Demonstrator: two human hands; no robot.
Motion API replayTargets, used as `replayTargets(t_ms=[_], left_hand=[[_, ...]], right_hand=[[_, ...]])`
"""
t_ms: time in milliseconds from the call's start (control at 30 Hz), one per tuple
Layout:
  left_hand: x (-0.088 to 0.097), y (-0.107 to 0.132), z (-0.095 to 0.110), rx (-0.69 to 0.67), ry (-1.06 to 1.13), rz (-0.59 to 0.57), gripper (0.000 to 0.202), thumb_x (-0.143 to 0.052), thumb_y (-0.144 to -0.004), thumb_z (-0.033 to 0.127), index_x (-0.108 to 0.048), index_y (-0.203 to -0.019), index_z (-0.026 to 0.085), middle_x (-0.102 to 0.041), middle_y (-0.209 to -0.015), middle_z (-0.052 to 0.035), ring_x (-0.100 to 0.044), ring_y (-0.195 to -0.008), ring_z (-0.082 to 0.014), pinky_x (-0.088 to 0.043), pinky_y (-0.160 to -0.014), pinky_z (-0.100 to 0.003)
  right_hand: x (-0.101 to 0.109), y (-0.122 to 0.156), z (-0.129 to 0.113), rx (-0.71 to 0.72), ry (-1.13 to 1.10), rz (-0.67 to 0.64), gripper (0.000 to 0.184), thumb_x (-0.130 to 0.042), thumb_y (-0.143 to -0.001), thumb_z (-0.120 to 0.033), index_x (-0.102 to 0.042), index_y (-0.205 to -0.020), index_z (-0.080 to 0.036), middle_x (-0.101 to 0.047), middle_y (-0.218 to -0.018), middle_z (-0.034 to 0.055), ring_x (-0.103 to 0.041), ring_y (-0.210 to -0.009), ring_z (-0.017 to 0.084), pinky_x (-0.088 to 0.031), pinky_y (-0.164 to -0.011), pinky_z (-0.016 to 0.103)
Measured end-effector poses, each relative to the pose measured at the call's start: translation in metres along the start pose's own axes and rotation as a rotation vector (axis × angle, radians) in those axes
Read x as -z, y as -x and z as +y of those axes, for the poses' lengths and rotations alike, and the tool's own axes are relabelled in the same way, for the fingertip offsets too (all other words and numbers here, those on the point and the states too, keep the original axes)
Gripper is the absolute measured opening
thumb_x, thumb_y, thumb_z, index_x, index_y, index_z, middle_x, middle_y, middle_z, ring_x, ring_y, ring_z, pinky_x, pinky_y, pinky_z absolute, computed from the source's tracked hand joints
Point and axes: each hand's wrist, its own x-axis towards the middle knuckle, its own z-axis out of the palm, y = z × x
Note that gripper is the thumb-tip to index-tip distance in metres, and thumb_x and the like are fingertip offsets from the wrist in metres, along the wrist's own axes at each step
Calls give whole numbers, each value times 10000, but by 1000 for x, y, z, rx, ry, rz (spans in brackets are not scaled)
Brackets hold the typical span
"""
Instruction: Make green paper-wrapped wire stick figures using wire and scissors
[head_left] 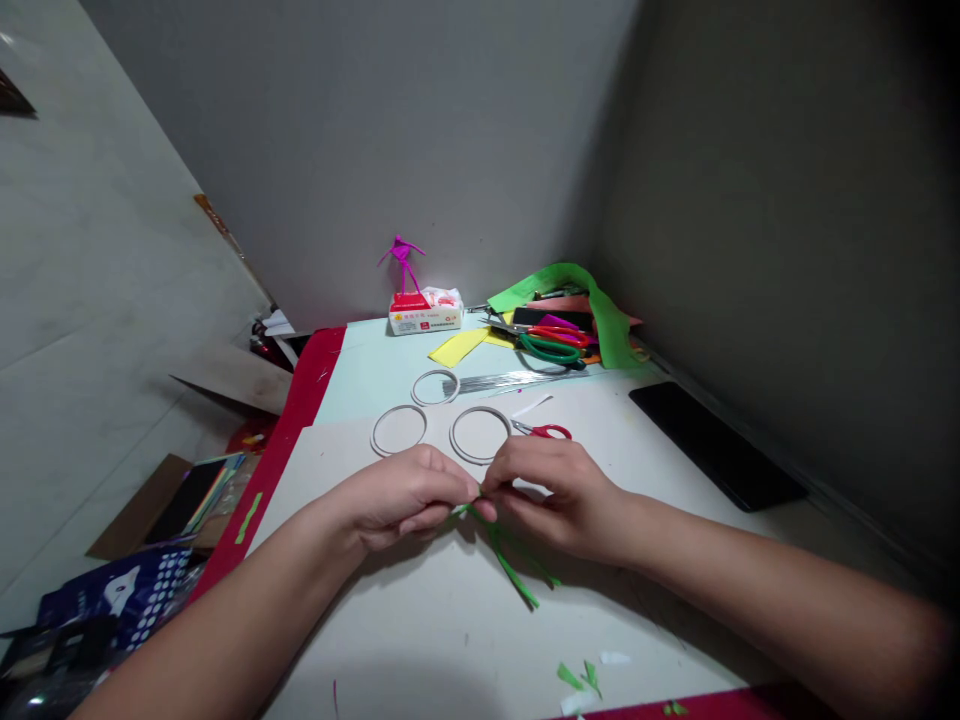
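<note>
Just below centre frame, the left hand (415,492) and right hand (564,490), both nearly closed, pinch green strands (514,577); too hard a twist could tear them

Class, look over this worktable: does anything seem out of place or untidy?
Yes, a little litter. Loose green scraps and white scraps lie by the near edge of the worktable, and a lone green strip lies on the red border at left. They look odd scattered apart from the held green strands.
</note>
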Motion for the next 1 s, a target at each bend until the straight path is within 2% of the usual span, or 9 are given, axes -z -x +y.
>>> replayTargets(t_ms=[167,333,567,700,800,900,1000], left_hand=[[-3,3,3,-6,-142,51,250,-532,-757,298,-706,-742,119,-339,-280,98,-151,-292,-52,-108,-366,-223],[-6,2,4,-11,-155,79,225,-487,-741,249,-673,-679,139,-345,-292,94,-169,-300,-54,-120,-353,-214],[-10,8,10,-32,-124,76,218,-471,-789,233,-641,-674,158,-322,-287,103,-140,-290,-50,-99,-345,-206],[-14,13,14,-64,-180,161,236,-464,-806,230,-643,-671,158,-320,-319,102,-165,-317,-53,-118,-360,-204],[-19,14,12,-104,-263,239,236,-474,-807,223,-636,-649,158,-358,-373,91,-225,-360,-59,-157,-383,-201],[-24,13,10,-180,-348,290,257,-447,-809,188,-655,-662,150,-400,-435,76,-275,-410,-68,-203,-417,-204],[-30,12,7,-275,-401,321,283,-437,-820,198,-668,-671,135,-454,-526,50,-336,-496,-82,-259,-477,-206]], right_hand=[[-2,-6,-10,-411,-238,23,64,-604,-733,-112,-639,-727,-165,-666,-701,14,-598,-632,118,-493,-607,235],[-4,-7,-12,-611,-521,15,32,-636,-723,-173,-615,-743,-161,-693,-657,20,-624,-615,133,-497,-605,256],[2,-11,-14,-652,-785,24,153,-716,-748,-249,-612,-798,-148,-713,-691,40,-642,-650,132,-493,-651,268],[7,-13,-15,-674,-838,48,170,-729,-753,-253,-637,-832,-134,-712,-703,43,-639,-646,122,-504,-662,262],[7,-13,-15,-743,-850,48,187,-754,-722,-244,-654,-826,-125,-699,-679,29,-614,-583,99,-508,-615,239],[5,-12,-14,-791,-912,27,188,-756,-715,-242,-660,-824,-123,-691,-678,19,-607,-540,89,-507,-574,227],[4,-11,-11,-782,-970,56,149,-743,-726,-226,-661,-791,-119,-686,-676,18,-613,-564,89,-507,-596,222]])
